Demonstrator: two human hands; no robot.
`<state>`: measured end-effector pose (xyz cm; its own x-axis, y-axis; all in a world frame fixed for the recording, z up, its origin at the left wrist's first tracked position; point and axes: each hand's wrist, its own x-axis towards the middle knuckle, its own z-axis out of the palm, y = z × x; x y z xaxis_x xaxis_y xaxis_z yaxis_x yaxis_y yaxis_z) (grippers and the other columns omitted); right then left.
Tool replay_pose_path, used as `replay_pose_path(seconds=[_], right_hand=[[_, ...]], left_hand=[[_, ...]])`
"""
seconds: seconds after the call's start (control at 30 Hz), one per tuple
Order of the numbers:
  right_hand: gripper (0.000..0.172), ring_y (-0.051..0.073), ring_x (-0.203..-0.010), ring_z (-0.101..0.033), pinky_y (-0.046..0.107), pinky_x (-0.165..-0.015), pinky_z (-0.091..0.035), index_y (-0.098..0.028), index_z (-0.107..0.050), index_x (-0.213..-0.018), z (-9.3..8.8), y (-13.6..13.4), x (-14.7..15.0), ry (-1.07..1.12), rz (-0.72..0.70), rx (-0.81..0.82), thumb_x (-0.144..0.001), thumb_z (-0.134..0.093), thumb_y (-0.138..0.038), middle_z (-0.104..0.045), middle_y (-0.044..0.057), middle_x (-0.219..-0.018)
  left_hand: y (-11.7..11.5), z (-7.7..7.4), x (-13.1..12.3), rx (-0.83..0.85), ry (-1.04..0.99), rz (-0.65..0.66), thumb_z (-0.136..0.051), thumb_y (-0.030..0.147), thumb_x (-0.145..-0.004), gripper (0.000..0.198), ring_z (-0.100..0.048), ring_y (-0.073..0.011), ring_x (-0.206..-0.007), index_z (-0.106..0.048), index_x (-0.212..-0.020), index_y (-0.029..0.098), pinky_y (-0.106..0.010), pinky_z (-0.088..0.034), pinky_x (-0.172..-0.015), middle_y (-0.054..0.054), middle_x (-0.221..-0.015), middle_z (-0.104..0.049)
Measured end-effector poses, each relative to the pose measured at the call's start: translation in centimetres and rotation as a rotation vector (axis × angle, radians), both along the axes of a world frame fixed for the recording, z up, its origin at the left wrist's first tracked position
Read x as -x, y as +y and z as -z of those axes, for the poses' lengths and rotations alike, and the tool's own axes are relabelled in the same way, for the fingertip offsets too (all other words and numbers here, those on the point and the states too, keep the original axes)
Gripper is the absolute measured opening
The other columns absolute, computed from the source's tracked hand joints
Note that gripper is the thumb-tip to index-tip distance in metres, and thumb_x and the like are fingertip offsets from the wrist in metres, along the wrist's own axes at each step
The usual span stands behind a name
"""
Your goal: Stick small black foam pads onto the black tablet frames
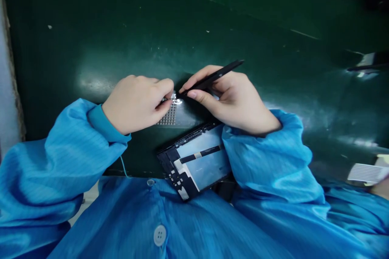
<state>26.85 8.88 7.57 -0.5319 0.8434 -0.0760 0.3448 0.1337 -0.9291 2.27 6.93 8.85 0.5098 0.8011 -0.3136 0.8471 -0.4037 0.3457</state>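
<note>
My left hand (138, 102) is closed in a pinch on the top edge of a clear sheet of several tiny parts (170, 115) lying on the dark green table (121, 40). My right hand (231, 99) grips black tweezers (212, 77), whose tips meet the sheet right beside my left fingertips. An opened tablet back panel (196, 160) with a black frame and silvery inner plate lies tilted at the table's near edge, partly under my right sleeve. Both arms wear blue coat sleeves.
A white ribbed strip (366, 173) lies at the right edge near another blue sleeve. A dark tool with a shiny patch (369, 64) rests at the far right. A pale wall or post (6, 89) borders the table on the left.
</note>
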Motion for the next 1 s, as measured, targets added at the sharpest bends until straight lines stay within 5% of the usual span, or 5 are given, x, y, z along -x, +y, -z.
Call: replay_pose_path(seconds=[0.13,0.3,0.4,0.83,1.0], right_hand=[[0.027,0.026,-0.1,-0.082,0.044,-0.097,-0.07,-0.028,-0.079,-0.108,-1.1,-3.7,-0.2,0.12,0.201,0.101,-0.104,-0.085,-0.054,-0.085,0.005,-0.107],[0.011,0.026,-0.091,-0.081,0.049,-0.088,-0.07,-0.034,-0.071,-0.121,-1.1,-14.6,1.1,0.126,0.692,0.032,-0.111,-0.074,-0.038,-0.08,0.004,-0.099],[0.015,0.027,-0.096,-0.083,0.053,-0.092,-0.071,-0.035,-0.065,-0.125,0.3,-18.2,2.3,0.143,0.669,-0.08,-0.112,-0.067,-0.028,-0.082,0.004,-0.102],[0.031,0.027,-0.108,-0.087,0.051,-0.095,-0.073,-0.03,-0.068,-0.124,-0.6,-17.8,2.6,0.073,0.479,-0.133,-0.105,-0.072,-0.006,-0.087,0.009,-0.114],[0.017,0.027,-0.113,-0.088,0.048,-0.103,-0.073,-0.028,-0.077,-0.12,-2.3,-12.0,1.3,-0.032,0.37,-0.079,-0.106,-0.081,-0.018,-0.09,0.007,-0.119]], left_hand=[[-0.1,0.3,0.1,-0.001,-0.062,-0.029,-0.061,0.029,-0.104,0.016,-0.062,-0.0229,-0.072,-0.076,-0.108,0.026,-0.037,-0.037,-0.07,0.0,-0.072,-0.064],[-0.2,0.7,0.2,-0.03,-0.129,-0.031,-0.063,0.033,-0.102,0.014,-0.062,-0.021,-0.071,-0.075,-0.103,0.025,-0.035,-0.039,-0.072,0.001,-0.071,-0.063],[-0.3,0.4,0.2,-0.009,-0.107,-0.044,-0.066,0.033,-0.104,0.015,-0.063,-0.0208,-0.074,-0.077,-0.108,0.025,-0.035,-0.042,-0.077,0.001,-0.072,-0.064],[-0.2,0.9,0.5,-0.087,-0.094,-0.01,-0.064,0.04,-0.107,0.022,-0.061,-0.0185,-0.068,-0.079,-0.113,0.025,-0.035,-0.032,-0.066,0.002,-0.074,-0.069],[-0.1,0.3,0.5,-0.033,-0.099,0.017,-0.066,0.03,-0.105,0.02,-0.061,-0.0178,-0.073,-0.082,-0.117,0.024,-0.035,-0.031,-0.067,0.001,-0.08,-0.074]])
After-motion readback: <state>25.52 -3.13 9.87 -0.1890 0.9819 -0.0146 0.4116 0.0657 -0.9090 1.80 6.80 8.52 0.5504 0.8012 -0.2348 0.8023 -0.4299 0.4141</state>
